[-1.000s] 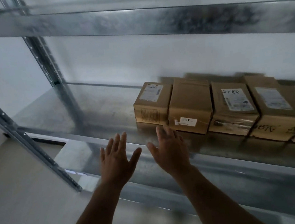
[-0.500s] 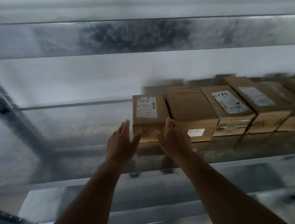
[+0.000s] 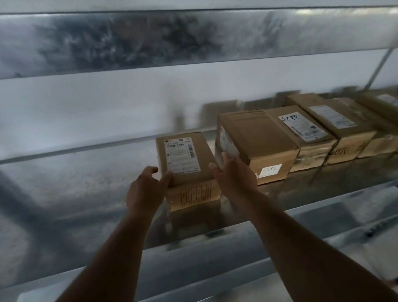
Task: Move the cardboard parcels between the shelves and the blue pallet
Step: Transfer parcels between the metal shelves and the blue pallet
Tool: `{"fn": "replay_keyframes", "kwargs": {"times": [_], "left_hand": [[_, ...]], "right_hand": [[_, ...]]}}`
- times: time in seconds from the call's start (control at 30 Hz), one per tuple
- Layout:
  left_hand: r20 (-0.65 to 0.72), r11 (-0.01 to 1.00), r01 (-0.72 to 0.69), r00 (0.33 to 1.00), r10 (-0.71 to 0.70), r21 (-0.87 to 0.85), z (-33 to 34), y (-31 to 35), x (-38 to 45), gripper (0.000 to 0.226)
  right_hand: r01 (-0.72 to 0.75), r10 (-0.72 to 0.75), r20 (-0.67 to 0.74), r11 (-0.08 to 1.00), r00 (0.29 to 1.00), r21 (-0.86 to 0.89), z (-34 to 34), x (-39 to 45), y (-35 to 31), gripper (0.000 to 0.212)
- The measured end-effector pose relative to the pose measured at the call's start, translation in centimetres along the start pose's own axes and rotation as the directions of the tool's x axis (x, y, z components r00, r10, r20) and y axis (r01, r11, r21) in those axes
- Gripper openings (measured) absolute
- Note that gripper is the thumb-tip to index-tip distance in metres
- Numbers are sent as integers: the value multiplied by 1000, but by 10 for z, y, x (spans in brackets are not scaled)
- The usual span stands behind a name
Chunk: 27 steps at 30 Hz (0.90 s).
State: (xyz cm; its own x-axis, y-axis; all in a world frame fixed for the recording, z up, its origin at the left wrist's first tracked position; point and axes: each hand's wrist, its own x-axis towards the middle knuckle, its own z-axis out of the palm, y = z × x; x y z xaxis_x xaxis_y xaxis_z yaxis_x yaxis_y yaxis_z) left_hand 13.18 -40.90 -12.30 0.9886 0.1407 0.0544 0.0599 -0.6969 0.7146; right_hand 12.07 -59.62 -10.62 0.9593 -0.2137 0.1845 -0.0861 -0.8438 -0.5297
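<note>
From the head view we face a galvanised metal shelf (image 3: 75, 181) holding a row of cardboard parcels. Our left hand (image 3: 146, 191) and right hand (image 3: 234, 176) clasp the end parcel (image 3: 185, 159), fingers curled against its sides. We judge a loose grip could drop it, or its neighbouring parcel (image 3: 257, 141) snag.

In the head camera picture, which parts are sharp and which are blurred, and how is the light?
Head view: dim, greyish light; the small brown cardboard parcel with the white label between the left hand and the right hand is fairly sharp; the galvanised steel shelf beam above and the right-end parcels are smeared by motion blur.
</note>
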Motion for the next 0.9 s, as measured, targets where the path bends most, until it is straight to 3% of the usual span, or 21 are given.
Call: {"fn": "replay_keyframes", "kwargs": {"times": [0.1,0.2,0.3,0.37,0.53,0.9], "left_hand": [[90,993,24,996,-14,-118,0,-1,2,60],[223,944,139,972,-72,-299,-2,-3,8,71],[369,864,223,928,-47,-451,-9,-6,1,76],[411,850,197,911,24,-488,-13,-8,-9,77],[330,865,6,925,186,-502,-15,-8,-44,74],[200,823,-138,936,291,-551,-3,18,-146,80]], "right_hand": [[-65,59,83,995,995,72,5,2,-1,42],[-163,81,261,937,962,309,5,5,0,48],[-227,22,417,864,909,450,-5,2,4,61],[-235,-50,470,816,881,528,-12,-5,9,64],[-157,-217,458,744,862,649,-24,-33,16,64],[-14,-315,356,731,879,682,-68,-110,62,76]]}}
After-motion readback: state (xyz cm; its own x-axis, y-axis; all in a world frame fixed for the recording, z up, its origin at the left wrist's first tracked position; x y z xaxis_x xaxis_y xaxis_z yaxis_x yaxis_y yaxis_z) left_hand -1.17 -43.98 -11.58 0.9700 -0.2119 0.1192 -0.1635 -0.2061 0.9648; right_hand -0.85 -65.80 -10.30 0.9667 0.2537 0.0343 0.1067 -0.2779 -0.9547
